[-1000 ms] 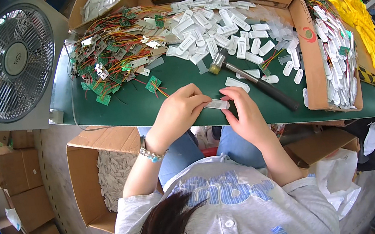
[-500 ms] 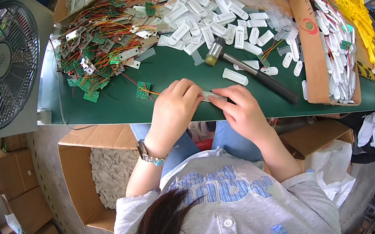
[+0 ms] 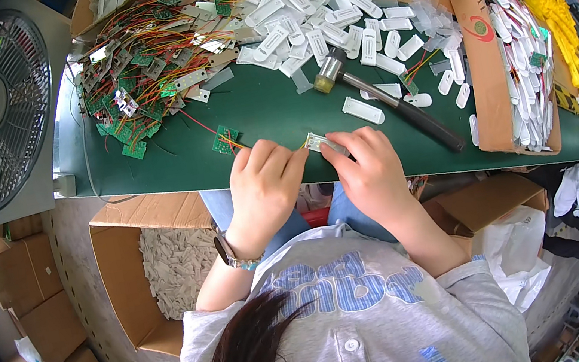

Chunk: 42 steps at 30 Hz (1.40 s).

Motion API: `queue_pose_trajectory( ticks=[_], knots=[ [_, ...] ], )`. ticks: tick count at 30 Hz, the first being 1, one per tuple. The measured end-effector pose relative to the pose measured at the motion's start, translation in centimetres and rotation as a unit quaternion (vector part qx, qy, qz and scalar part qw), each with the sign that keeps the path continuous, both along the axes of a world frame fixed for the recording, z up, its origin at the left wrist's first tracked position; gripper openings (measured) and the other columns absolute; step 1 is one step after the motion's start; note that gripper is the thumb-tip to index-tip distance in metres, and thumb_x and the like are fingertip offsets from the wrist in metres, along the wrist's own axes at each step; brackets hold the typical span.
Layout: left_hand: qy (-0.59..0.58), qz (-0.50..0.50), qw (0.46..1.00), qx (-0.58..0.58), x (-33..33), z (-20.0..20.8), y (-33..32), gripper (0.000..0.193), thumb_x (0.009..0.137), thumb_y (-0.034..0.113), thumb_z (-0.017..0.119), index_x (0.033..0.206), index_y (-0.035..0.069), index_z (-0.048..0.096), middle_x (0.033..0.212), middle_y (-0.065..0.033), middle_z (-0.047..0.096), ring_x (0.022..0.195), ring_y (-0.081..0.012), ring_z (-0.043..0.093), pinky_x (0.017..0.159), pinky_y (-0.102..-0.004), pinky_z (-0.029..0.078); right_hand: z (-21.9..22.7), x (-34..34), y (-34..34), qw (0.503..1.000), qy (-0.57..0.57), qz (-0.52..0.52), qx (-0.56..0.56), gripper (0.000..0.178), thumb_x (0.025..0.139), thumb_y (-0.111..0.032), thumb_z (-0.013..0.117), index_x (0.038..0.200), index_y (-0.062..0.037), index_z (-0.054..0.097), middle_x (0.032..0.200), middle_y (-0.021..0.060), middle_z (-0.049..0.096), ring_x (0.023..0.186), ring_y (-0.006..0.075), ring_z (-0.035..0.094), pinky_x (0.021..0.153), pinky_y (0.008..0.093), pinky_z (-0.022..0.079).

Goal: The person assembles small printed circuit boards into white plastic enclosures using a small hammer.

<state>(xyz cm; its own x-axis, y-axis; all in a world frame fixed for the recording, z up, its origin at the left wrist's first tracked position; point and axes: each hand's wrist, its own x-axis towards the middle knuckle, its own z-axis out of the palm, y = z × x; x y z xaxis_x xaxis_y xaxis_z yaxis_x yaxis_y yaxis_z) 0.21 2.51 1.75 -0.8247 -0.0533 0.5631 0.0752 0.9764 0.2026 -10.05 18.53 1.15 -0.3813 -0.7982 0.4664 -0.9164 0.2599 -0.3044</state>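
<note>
A person's two bare hands meet over a green counter. The right grip pinches a small pale plastic casing between thumb and fingers. The left grip is curled at the casing's left end; whether its fingertips clasp wires or casing cannot be told. Just beyond the left grip lies a green circuit board with coloured wires. Beyond the right grip are a single white casing and a black-handled mallet; farther beyond both, heaped white casings and, leftward, tangled wired boards
</note>
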Motion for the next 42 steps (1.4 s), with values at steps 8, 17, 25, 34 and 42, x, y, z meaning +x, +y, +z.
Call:
queue_pose_trajectory(
  ticks=[8, 17, 25, 34, 42],
  knots=[
    [-0.021, -0.015, 0.999, -0.021, 0.5, 0.2, 0.4, 0.026, 0.066, 0.007, 0.069, 0.092, 0.005, 0.071, 0.078, -0.0007, 0.058, 0.076, -0.0186, 0.058, 0.063, -0.0320, 0.045, 0.2, -0.2, 0.1, 1.000, 0.007, 0.000, 0.008, 0.024, 0.077, -0.007, 0.067, 0.099, -0.0017, 0.072, 0.105, 0.0060, 0.065, 0.087, 0.0210, 0.058, 0.074, 0.0349, 0.047],
    [-0.085, -0.037, 0.995, 0.038, 0.3, 0.8, -0.2, 0.022, 0.069, 0.006, 0.067, 0.091, 0.004, 0.070, 0.085, -0.0036, 0.063, 0.078, -0.0214, 0.061, 0.064, -0.0333, 0.052, -0.1, -2.6, 0.6, 0.996, -0.048, 0.071, -0.009, 0.023, 0.075, -0.009, 0.068, 0.097, -0.0063, 0.074, 0.102, 0.0048, 0.066, 0.093, 0.0228, 0.061, 0.078, 0.0356, 0.052],
    [-0.064, -0.048, 0.993, 0.085, -1.1, 1.0, -1.1, 0.027, 0.067, 0.003, 0.074, 0.094, 0.003, 0.070, 0.089, -0.0054, 0.066, 0.083, -0.0241, 0.064, 0.070, -0.0351, 0.055, -0.3, -2.8, 0.6, 0.994, -0.068, 0.073, -0.033, 0.029, 0.069, -0.006, 0.068, 0.098, -0.0083, 0.075, 0.102, 0.0041, 0.067, 0.088, 0.0222, 0.062, 0.075, 0.0349, 0.052],
    [-0.088, -0.146, 0.976, 0.139, -2.3, 0.1, -3.0, 0.047, 0.060, -0.001, 0.079, 0.107, 0.001, 0.071, 0.099, -0.0082, 0.066, 0.091, -0.0264, 0.063, 0.076, -0.0360, 0.055, -0.6, -2.9, 0.6, 0.993, -0.080, 0.076, -0.037, 0.027, 0.072, -0.007, 0.066, 0.097, -0.0074, 0.074, 0.103, 0.0038, 0.067, 0.088, 0.0221, 0.061, 0.075, 0.0346, 0.052],
    [-0.086, -0.132, 0.977, 0.144, -2.5, 0.0, -2.3, 0.045, 0.065, 0.004, 0.078, 0.109, 0.003, 0.071, 0.099, -0.0062, 0.065, 0.095, -0.0253, 0.061, 0.082, -0.0363, 0.053, -0.4, -3.0, 0.7, 0.993, -0.081, 0.081, -0.036, 0.025, 0.073, -0.007, 0.066, 0.097, -0.0063, 0.074, 0.103, 0.0043, 0.066, 0.088, 0.0222, 0.061, 0.074, 0.0350, 0.052]
  ],
)
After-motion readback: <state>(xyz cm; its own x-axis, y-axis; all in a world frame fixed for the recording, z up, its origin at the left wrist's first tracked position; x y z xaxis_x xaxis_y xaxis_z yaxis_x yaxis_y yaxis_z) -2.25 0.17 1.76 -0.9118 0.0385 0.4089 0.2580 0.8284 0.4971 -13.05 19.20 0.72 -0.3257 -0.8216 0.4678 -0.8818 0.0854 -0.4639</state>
